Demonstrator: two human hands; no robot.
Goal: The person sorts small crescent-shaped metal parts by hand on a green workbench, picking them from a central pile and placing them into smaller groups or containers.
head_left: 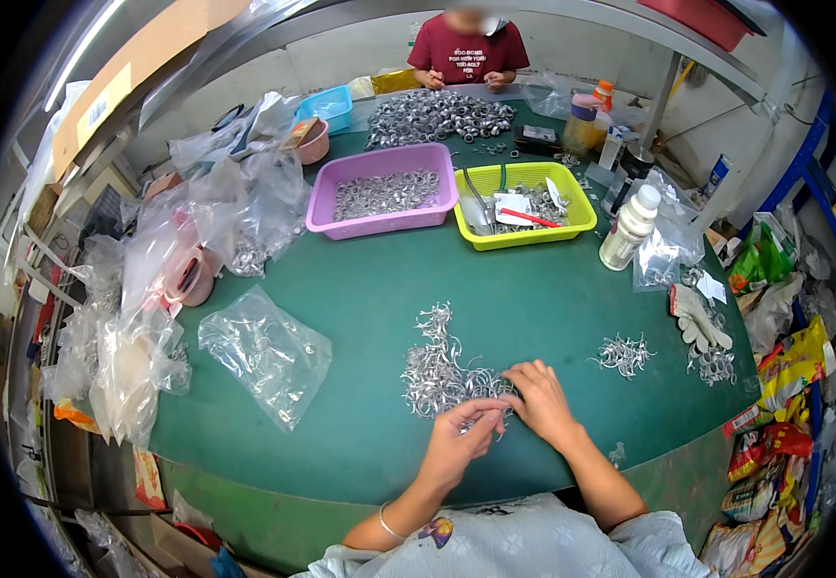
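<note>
Close in, both hands meet at the near edge of the green table (553,318). The left hand (461,438) has its fingers curled in, pinching a small silvery metal piece (487,420) at the tips. The right hand (538,397) rests palm down with fingers bent onto the pile of metal clips (442,371), which lies just beyond the hands, touching the right one. A smaller heap of clips (622,354) sits well to the right, with a white work glove (697,318) past it. To the left lies a clear plastic bag (266,354). Further out, a white bottle (630,227) stands beside a yellow-green tray (577,226), and next to that a purple tray (317,207) holds more silvery parts. At the far edge another person in a red shirt (466,48) works over a big mound of metal rings (437,116). Crumpled bags crowd the left rim, bright packets the right.
</note>
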